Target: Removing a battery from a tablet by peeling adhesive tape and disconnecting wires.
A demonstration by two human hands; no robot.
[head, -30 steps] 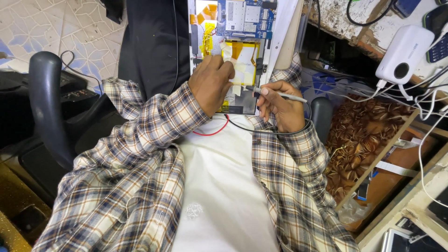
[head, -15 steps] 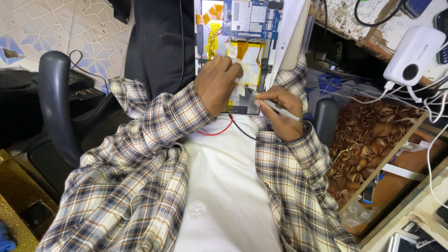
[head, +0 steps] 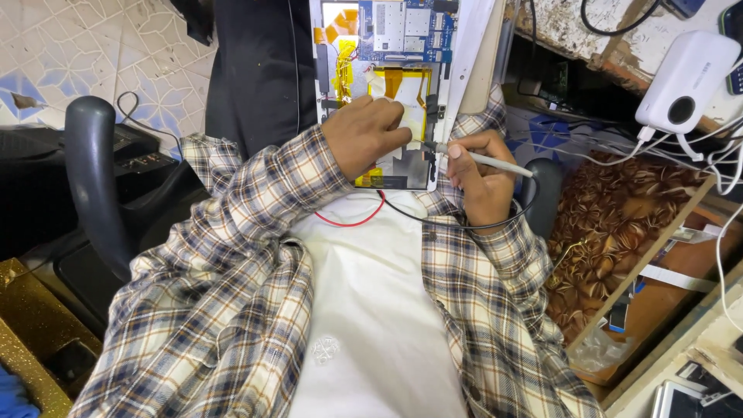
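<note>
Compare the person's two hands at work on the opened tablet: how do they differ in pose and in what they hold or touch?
The left hand lies knuckles-up on the opened tablet, fingers pressing its pale inner panel; the right hand sits off the tablet's right edge. The left hand holds no tool; the right hand grips a slim grey tool like a pen, its tip at the tablet's edge. Both come out of plaid sleeves.

Small electronics repair workshop. Evidence: opened tablet (head: pixel 387 85) with bare circuit board and yellow-taped battery; slim grey soldering tool (head: pixel 484 160); red and black wires (head: pixel 364 218); white charger box (head: pixel 685 81) amid tangled cables; worn wooden counter (head: pixel 588 39); phones lying at the lower right; patterned tile floor (head: pixel 93 54).
</note>
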